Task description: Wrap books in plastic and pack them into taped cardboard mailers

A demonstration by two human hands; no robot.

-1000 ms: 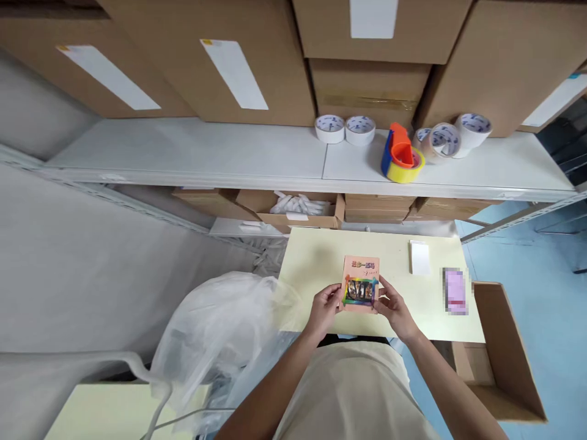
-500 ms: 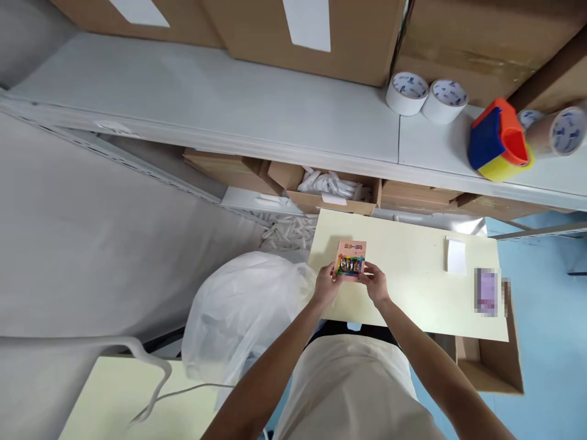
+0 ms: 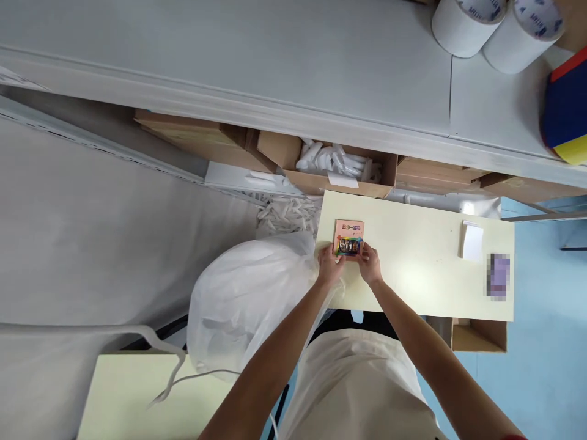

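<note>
A small pink card (image 3: 349, 234) with a rainbow-framed picture lies flat on the pale yellow table (image 3: 413, 269), near its left end. My left hand (image 3: 328, 266) pinches the card's lower left corner. My right hand (image 3: 369, 265) pinches its lower right corner. Both hands rest low over the tabletop with fingers closed on the card's edge.
A large white plastic bag (image 3: 247, 299) bulges just left of the table. A white slip (image 3: 471, 241) and a blurred purple item (image 3: 499, 276) lie at the table's right end. An open carton (image 3: 479, 335) sits below the right edge. Tape rolls (image 3: 463, 24) stand on the grey shelf (image 3: 275, 73).
The card has gone from held up in front of me to lying on the table's left part, both hands still on it. My view has tilted down and forward.
</note>
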